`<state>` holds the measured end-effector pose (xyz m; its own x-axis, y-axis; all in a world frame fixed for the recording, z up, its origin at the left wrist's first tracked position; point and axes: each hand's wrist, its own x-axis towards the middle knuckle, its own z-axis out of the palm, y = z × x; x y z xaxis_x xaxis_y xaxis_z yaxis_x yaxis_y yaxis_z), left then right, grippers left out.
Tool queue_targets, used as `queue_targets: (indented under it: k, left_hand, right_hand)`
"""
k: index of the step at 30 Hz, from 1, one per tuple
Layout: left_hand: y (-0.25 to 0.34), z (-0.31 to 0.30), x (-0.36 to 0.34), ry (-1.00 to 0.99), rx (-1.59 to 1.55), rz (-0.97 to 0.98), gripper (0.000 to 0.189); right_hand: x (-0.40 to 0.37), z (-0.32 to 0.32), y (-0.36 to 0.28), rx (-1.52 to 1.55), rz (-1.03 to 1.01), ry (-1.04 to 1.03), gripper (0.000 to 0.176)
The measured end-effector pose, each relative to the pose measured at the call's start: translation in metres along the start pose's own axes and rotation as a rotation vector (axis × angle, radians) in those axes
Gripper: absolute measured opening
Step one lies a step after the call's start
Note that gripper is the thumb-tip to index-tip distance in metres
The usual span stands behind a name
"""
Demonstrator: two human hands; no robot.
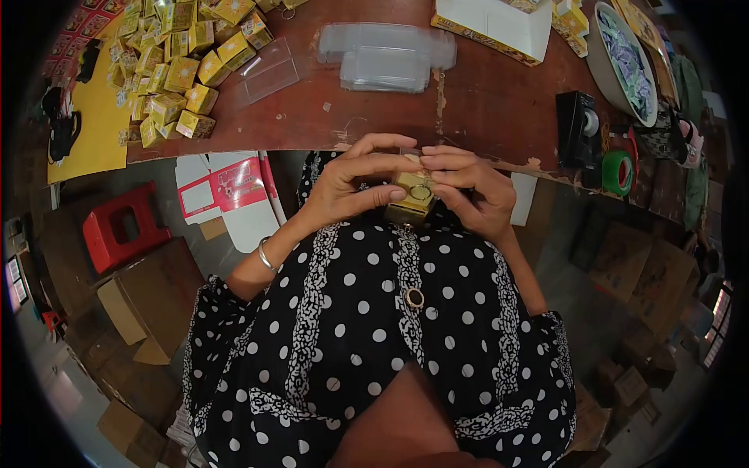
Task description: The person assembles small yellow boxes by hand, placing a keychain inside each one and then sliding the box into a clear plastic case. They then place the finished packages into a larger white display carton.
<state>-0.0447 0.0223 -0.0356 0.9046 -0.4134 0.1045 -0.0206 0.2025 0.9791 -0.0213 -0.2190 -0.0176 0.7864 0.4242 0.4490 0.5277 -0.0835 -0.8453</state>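
Observation:
Between my two hands, in front of my chest at the table's near edge, is a small yellow box (415, 192) with a round ring-like mark on its face. Clear plastic seems to surround it. My left hand (363, 181) grips its left side, thumb on the face and fingers curled over the top. On the other side my right hand (473, 187) closes on the box with thumb and fingertips. Further up the table lie stacked clear plastic cases (386, 58). A single clear case (268, 72) lies left of them, beside a heap of small yellow boxes (181, 74).
A black tape dispenser (577, 129) and green tape roll (618, 172) stand at the table's right edge. Behind them is a basin (641, 111) of small packets. An open carton tray (499, 31) lies at the back. A red stool (126, 224) stands lower left.

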Motion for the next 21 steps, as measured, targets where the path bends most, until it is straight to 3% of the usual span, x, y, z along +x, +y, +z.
queue_targets:
  k: [3, 5, 9, 11, 12, 14, 21]
  left_hand:
    - [0.005, 0.003, 0.003, 0.038, -0.085, -0.055, 0.033]
    - [0.007, 0.003, 0.011, 0.054, -0.052, 0.013, 0.03]
    - [0.01, 0.005, 0.024, 0.056, -0.016, 0.058, 0.026]
    - [0.011, 0.009, 0.029, 0.034, -0.035, 0.058, 0.026]
    - [0.011, 0.009, 0.031, 0.055, -0.042, 0.046, 0.026]
    - [0.006, 0.011, 0.035, 0.019, -0.04, 0.051, 0.027]
    - [0.005, 0.017, 0.036, -0.019, -0.059, -0.014, 0.026]
  right_hand:
    - [0.002, -0.005, -0.005, 0.005, -0.014, 0.024, 0.021]
    - [0.008, -0.019, -0.027, -0.143, 0.115, 0.047, 0.027]
    - [-0.011, -0.101, -0.018, -0.112, 0.275, 0.873, 0.02]
    - [-0.03, -0.156, -0.021, -0.237, 0.384, 1.136, 0.023]
    - [-0.044, -0.181, -0.016, -0.252, 0.376, 1.155, 0.023]
    - [-0.072, -0.219, 0.005, -0.495, 0.664, 0.942, 0.028]
    - [-0.076, -0.247, 0.042, -0.378, 0.977, 0.63, 0.035]
